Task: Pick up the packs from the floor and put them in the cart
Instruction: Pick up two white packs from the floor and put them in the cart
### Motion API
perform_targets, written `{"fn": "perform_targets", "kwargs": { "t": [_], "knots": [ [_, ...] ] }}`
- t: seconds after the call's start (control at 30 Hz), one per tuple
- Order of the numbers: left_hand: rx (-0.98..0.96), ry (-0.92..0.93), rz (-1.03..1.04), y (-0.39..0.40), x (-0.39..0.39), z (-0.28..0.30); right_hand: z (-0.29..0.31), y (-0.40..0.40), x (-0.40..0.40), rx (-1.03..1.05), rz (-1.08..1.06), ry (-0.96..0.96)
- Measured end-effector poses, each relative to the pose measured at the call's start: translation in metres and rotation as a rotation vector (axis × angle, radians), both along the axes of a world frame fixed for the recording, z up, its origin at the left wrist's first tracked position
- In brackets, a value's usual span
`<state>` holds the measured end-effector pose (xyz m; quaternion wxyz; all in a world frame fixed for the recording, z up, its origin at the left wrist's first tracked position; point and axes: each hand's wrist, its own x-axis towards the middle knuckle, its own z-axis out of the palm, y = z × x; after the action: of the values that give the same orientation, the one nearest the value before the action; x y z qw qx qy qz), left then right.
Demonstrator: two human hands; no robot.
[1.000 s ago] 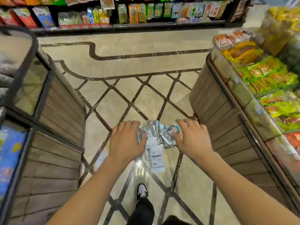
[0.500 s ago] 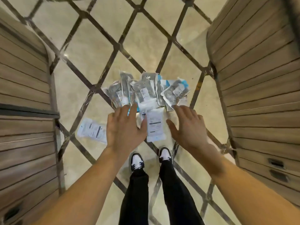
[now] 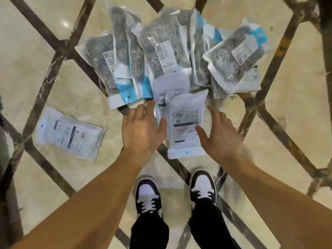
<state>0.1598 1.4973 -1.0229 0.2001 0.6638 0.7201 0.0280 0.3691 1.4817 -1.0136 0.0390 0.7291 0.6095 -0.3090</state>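
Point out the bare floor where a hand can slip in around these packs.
Bare floor lies between the lone pack and the left hand, and right of the right hand. The heap of packs ahead is crowded and overlapping.

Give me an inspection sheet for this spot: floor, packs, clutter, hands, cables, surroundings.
Surface: glossy beige floor with dark diagonal inlay lines.
Job's things: heap of packs lying overlapped on the floor; one white pack nearest the feet; a lone pack lies flat apart to the left. Cart: not in view.
Clutter: nothing seen.
Hands: left hand and right hand open, fingers spread either side of the white pack, holding nothing.
Cables: nothing seen.
Surroundings: the person's two black-and-white shoes and dark trousers below the packs; dark edges at the frame's left and upper right, too blurred to identify.
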Motion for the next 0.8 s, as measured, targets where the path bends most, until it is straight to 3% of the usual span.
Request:
{"fn": "perform_targets", "kwargs": {
  "t": [0.13,0.37,0.5,0.6,0.7,0.8],
  "knots": [
    [-0.067,-0.028,0.063,0.01,0.0,-0.066,-0.063,0.0,0.001,-0.066,-0.122,0.103],
    [-0.26,-0.696,0.463,0.028,0.012,-0.119,-0.117,0.009,-0.002,-0.07,-0.457,0.45],
    [-0.339,-0.88,0.635,0.032,0.011,-0.124,-0.118,0.012,0.003,-0.11,-0.512,0.573],
    [-0.394,-0.957,0.603,0.035,0.011,-0.121,-0.107,0.009,0.009,-0.115,-0.589,0.656],
    [-0.412,-0.955,0.5,0.032,0.015,-0.109,-0.094,0.005,0.013,-0.08,-0.597,0.617],
    [-0.472,-1.048,0.529,0.025,0.014,-0.09,-0.075,0.005,0.015,-0.013,-0.617,0.61]
  ]
}}
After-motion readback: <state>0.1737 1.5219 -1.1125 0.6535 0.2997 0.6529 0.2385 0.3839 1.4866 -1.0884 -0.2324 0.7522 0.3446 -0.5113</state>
